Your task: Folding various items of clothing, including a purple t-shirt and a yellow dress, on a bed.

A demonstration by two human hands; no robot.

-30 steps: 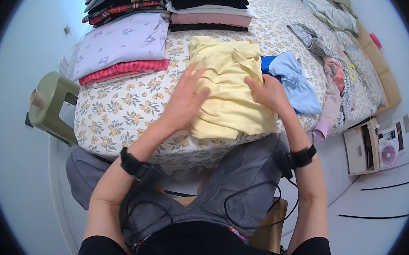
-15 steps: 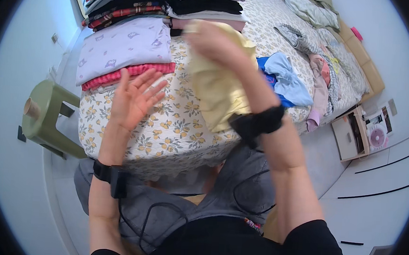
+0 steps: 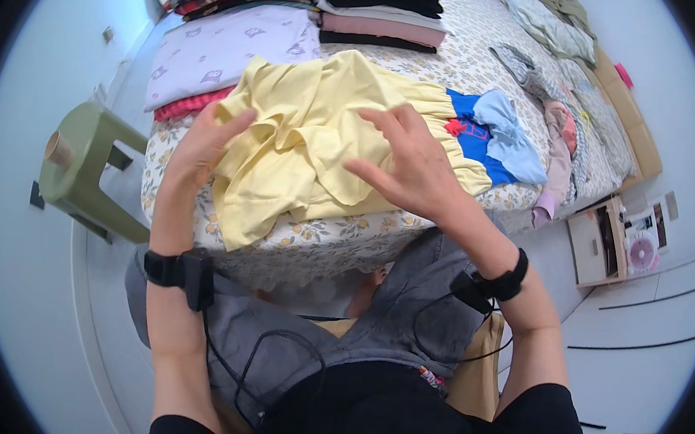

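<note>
A pale yellow and blue dress [image 3: 312, 146] lies spread and rumpled across the near part of the bed. Its yellow skirt gathers toward the right, where it meets a blue part [image 3: 475, 145] with a red bow [image 3: 454, 127]. My left hand [image 3: 199, 144] is at the skirt's left edge, thumb apart from the fingers, some of which are partly hidden. Over the middle right of the skirt hovers my right hand [image 3: 412, 161], open, fingers and thumb spread, holding nothing. Light blue cloth [image 3: 505, 131] lies crumpled on the blue part.
Behind the dress are a folded lilac printed cloth [image 3: 218, 55] on red checked fabric [image 3: 190, 105] and tall stacks of folded clothes [image 3: 381, 27]. Loose garments [image 3: 557, 151] lie to the right. A green stool [image 3: 89, 171] bearing a cardboard tube [image 3: 58, 148] stands left of the bed [image 3: 330, 230].
The yellow skirt has come down from beside the stacks and spread leftward over the bed. My right hand has let go and drawn nearer; my left hand has moved to the cloth's edge.
</note>
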